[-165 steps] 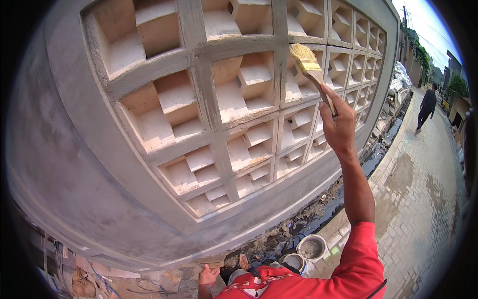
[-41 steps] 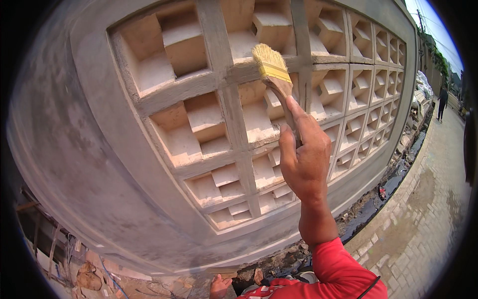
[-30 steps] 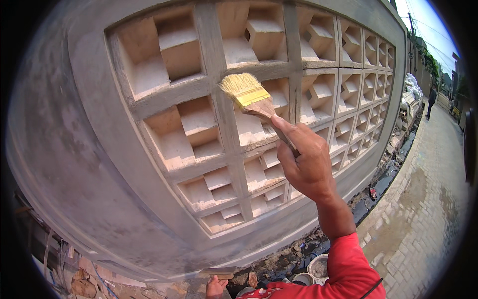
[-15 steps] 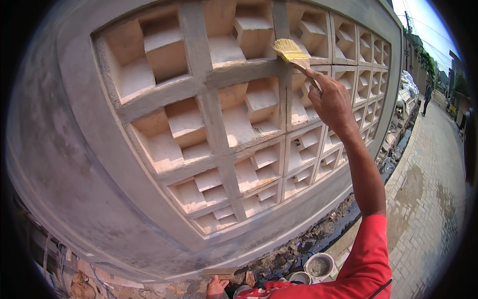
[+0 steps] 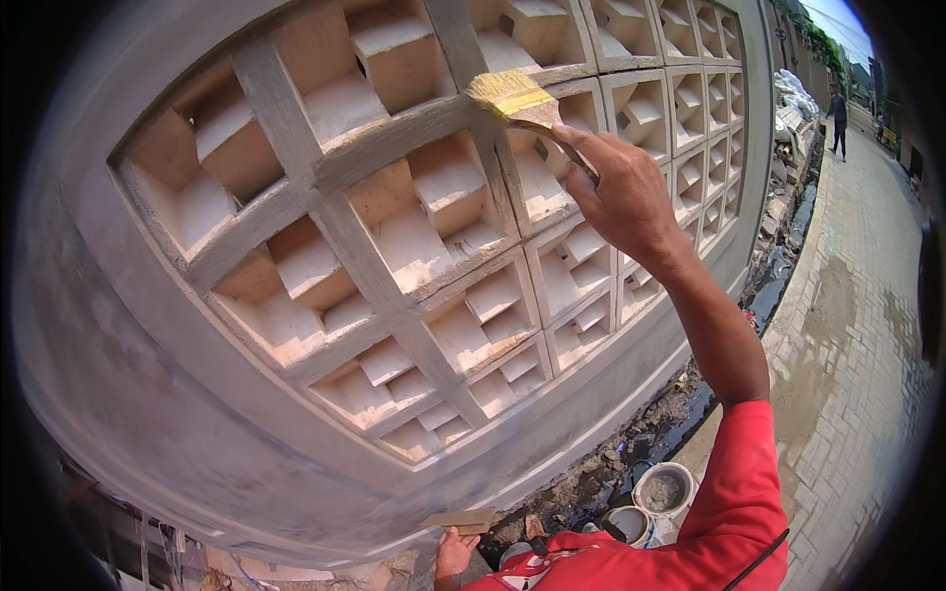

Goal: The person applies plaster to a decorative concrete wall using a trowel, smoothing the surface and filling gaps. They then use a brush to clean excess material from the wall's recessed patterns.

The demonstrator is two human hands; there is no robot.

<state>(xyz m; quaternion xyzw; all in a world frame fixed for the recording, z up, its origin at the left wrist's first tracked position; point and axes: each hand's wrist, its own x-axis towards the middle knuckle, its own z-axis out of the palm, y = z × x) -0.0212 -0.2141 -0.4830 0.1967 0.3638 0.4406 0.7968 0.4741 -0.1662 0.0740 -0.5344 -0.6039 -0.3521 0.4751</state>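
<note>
My right hand, raised on an outstretched arm, grips the handle of a wide paintbrush. Its pale yellow bristles rest against a grey bar where the wall grid's strips cross. This grid of breeze blocks has square openings with angled pale inner faces, set in a smooth grey cement wall. Low at the bottom, my left hand has its fingers at the near edge of a small flat board, which it seems to hold; part of the grip is hidden.
Two buckets, one with grey mix and another, stand below my right arm. A narrow dark ditch with rubble runs along the wall's foot. Paving lies to the right, where a person stands far off near white sacks.
The view has turned, so the grid appears tilted and farther left. The brush sits farther left in view, still against the grid bars. My left hand and the board show more fully.
</note>
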